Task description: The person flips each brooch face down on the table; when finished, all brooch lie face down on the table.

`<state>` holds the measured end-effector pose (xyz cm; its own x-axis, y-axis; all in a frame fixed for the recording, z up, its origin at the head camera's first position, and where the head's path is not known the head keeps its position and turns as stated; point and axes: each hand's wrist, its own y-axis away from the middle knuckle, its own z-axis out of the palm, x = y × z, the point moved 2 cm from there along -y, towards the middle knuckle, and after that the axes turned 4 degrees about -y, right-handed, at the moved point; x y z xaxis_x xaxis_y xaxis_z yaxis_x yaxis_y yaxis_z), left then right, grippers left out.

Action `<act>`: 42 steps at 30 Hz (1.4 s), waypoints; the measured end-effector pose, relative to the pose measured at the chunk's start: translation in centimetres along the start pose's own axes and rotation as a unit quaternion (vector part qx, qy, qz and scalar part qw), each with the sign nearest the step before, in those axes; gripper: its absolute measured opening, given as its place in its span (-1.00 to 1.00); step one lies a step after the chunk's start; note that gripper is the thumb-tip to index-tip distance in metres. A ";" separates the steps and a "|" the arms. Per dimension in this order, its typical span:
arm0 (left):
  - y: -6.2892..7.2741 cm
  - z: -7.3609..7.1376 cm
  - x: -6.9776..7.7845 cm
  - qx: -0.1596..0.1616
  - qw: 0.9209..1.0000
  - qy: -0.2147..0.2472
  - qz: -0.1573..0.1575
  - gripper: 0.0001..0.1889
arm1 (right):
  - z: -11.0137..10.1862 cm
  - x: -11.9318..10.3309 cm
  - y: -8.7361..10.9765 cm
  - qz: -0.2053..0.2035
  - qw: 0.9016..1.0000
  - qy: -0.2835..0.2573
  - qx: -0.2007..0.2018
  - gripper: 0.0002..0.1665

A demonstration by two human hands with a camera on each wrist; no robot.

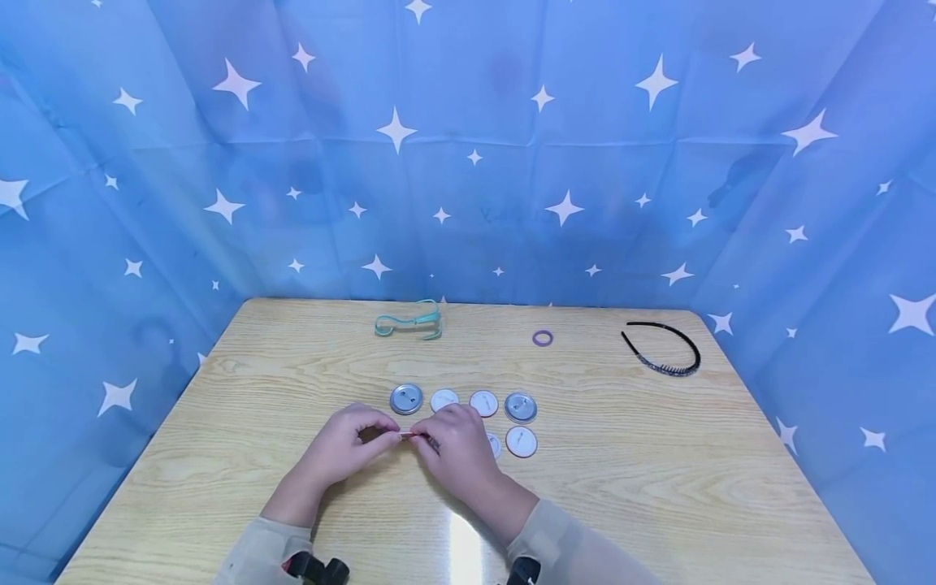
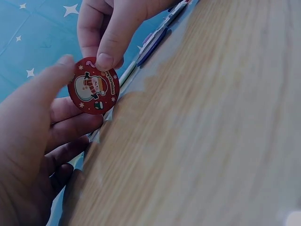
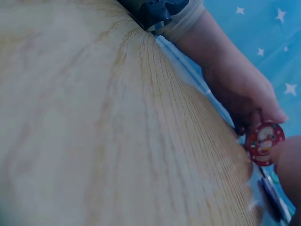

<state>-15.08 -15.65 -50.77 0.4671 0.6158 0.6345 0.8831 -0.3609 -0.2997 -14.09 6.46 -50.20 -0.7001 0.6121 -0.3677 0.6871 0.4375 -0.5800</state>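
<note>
A round red pin badge [image 2: 94, 92] with a snowman picture is held up between both hands, its printed face turned toward the body. My left hand [image 1: 344, 447] pinches its left edge between thumb and fingers. From the other side my right hand [image 1: 461, 451] grips it, the thumb pressing on the printed face. Just beyond the hands, several more badges lie face down: two with silver backs [image 1: 405, 398] and others with white backs [image 1: 522, 441]. One white-backed badge [image 1: 494, 444] is partly hidden by the right hand.
Toward the back of the wooden table [image 1: 219, 455] lie a teal curved wire-like item [image 1: 426, 318], a purple ring [image 1: 535, 340] and, at the right, a black toothed headband [image 1: 676, 371]. A blue star-patterned curtain [image 1: 468, 187] surrounds the table's back and sides.
</note>
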 end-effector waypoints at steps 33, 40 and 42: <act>0.0 0.1 0.0 -0.018 0.999 0.010 0.034 -0.63 | 0.3 0.0 0.1 -0.009 0.999 -0.015 -0.041 -0.85; 0.0 0.1 -0.1 -0.030 0.999 0.011 0.018 -0.58 | 0.4 0.0 0.1 -0.027 0.999 -0.021 -0.028 -0.84; -0.1 0.1 -0.2 -0.033 0.999 0.009 0.014 -0.57 | 0.4 0.0 0.1 -0.033 0.999 -0.022 -0.023 -0.83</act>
<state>-15.23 -15.68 -50.98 0.4899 0.5929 0.6391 0.8648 -0.4229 -0.2706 -14.06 6.25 -50.55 -0.7517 0.5514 -0.3618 0.6463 0.5066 -0.5706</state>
